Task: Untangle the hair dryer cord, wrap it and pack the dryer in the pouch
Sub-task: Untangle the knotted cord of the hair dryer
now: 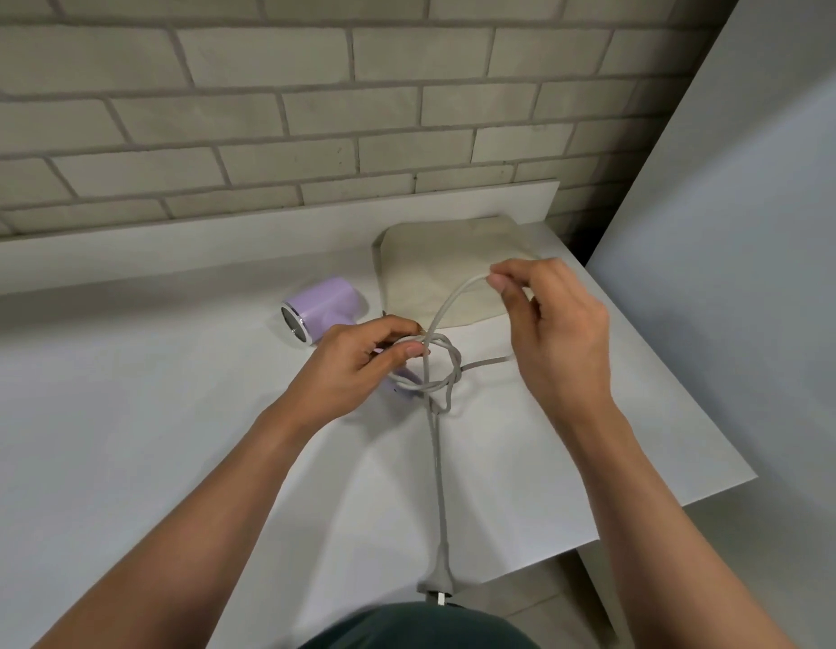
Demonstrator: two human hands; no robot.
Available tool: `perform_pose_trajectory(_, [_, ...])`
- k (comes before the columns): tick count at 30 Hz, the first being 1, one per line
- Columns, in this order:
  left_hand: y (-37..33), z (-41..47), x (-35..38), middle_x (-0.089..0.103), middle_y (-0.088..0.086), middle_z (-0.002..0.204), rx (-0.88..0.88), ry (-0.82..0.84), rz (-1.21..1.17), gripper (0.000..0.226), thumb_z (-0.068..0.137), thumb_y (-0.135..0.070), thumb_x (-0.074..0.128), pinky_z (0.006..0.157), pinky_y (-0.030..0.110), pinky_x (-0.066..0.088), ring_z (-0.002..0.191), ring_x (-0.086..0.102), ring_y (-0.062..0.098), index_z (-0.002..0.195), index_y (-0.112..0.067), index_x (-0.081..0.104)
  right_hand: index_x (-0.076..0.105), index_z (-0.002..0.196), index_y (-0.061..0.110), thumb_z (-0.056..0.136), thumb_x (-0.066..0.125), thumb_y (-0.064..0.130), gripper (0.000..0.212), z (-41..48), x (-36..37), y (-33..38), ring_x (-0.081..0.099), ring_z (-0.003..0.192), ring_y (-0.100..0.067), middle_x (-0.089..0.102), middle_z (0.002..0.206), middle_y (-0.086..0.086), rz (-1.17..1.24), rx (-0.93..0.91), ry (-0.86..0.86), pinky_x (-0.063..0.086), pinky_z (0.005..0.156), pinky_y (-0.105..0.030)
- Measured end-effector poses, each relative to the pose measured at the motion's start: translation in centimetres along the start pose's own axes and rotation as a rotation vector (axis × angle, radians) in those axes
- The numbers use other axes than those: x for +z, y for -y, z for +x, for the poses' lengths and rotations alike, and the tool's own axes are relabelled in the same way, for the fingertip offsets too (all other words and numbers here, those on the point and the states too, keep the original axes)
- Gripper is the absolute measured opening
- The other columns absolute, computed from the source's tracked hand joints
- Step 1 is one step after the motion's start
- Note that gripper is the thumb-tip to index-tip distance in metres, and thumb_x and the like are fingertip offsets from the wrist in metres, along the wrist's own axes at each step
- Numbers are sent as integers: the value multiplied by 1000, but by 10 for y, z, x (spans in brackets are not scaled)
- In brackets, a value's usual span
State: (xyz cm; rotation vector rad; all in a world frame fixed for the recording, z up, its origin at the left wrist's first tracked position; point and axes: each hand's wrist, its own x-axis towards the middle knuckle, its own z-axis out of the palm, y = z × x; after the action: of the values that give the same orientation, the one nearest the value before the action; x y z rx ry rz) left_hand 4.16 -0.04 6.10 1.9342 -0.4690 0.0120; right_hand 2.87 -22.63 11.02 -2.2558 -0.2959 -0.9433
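A lilac hair dryer [321, 307] lies on the white table, its handle hidden under my left hand [364, 363]. Its grey cord [438, 456] is knotted in loops beside the handle. My left hand pinches the loops between thumb and fingers. My right hand [549, 320] pinches a strand of the cord and holds it raised above the beige pouch [435, 269]. One straight length of cord runs toward me to the grey plug [438, 578] at the table's near edge. The pouch lies flat behind the knot.
The white table [126, 437] meets a grey brick wall [266, 110] at the back. A pale panel [743, 274] stands to the right, past the table's right edge. My dark shirt shows at the bottom.
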Motion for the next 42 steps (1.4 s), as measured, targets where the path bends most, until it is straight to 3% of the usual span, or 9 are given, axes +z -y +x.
perform_pose_trajectory(6, [-2, -6, 15, 78, 5, 104, -122, 13, -289, 15, 105, -27, 51, 90, 34, 59, 102, 75, 21, 107, -16, 61, 73, 108, 15, 105, 59, 29, 20, 7, -7, -4, 64, 82, -17, 70, 99, 3, -30, 52, -34, 54, 69, -46])
perform_pose_trajectory(10, [0, -5, 16, 67, 3, 89, -182, -11, -337, 15, 108, -22, 47, 77, 46, 59, 83, 70, 22, 107, -11, 58, 73, 109, 17, 106, 58, 30, 20, 6, -8, -6, 60, 77, -15, 68, 98, 5, -74, 75, -47, 54, 69, -45])
perform_pose_trajectory(15, [-9, 3, 11, 54, 3, 89, -167, -110, -255, 15, 109, -21, 48, 72, 19, 52, 78, 56, 21, 109, -9, 58, 69, 116, 25, 105, 56, 31, 18, 6, -13, -23, 65, 85, -24, 67, 115, 7, -226, 178, 110, 54, 76, -41])
perform_pose_trajectory(19, [-11, 5, 12, 55, -4, 86, -154, -71, -163, 15, 108, -24, 50, 71, 26, 50, 70, 57, 14, 107, -13, 60, 56, 143, 27, 99, 64, 21, 46, -6, -7, -20, 66, 102, -28, 53, 144, 5, -266, 52, 293, 58, 80, -43])
perform_pose_trajectory(23, [-13, 3, 15, 56, -6, 87, -140, -67, -134, 15, 108, -25, 50, 71, 32, 51, 69, 58, 14, 109, -15, 61, 66, 132, 30, 96, 70, 32, 36, -23, 15, -1, 63, 99, -24, 63, 122, 4, -259, -210, 408, 55, 55, -36])
perform_pose_trajectory(28, [-11, -4, 16, 66, 3, 92, -139, -37, -118, 15, 109, -25, 49, 78, 31, 53, 76, 62, 16, 112, -14, 59, 78, 101, 29, 97, 63, 44, 22, -24, 27, -3, 65, 74, -22, 63, 87, 6, -214, -118, 279, 52, 49, -35])
perform_pose_trajectory(33, [-4, -9, 15, 70, 3, 98, -144, 38, -96, 14, 109, -21, 50, 87, 35, 56, 90, 69, 25, 119, -14, 55, 79, 96, 28, 96, 67, 45, 21, -13, 17, -14, 63, 68, -16, 68, 88, 8, -115, 112, 114, 55, 64, -41])
perform_pose_trajectory(38, [-9, -3, 16, 66, 4, 97, -144, -55, -104, 12, 109, -21, 49, 76, 25, 53, 75, 65, 20, 114, -15, 58, 79, 98, 26, 98, 69, 42, 19, -11, 8, -19, 64, 76, -13, 71, 92, 8, -47, 171, 90, 56, 70, -44])
perform_pose_trajectory(42, [-12, 4, 11, 64, -1, 94, -126, -55, -79, 14, 108, -23, 50, 71, 26, 51, 68, 58, 13, 114, -17, 61, 71, 124, 25, 100, 66, 35, 26, -10, 3, -15, 61, 70, -20, 68, 117, 6, -155, 68, 143, 57, 67, -41])
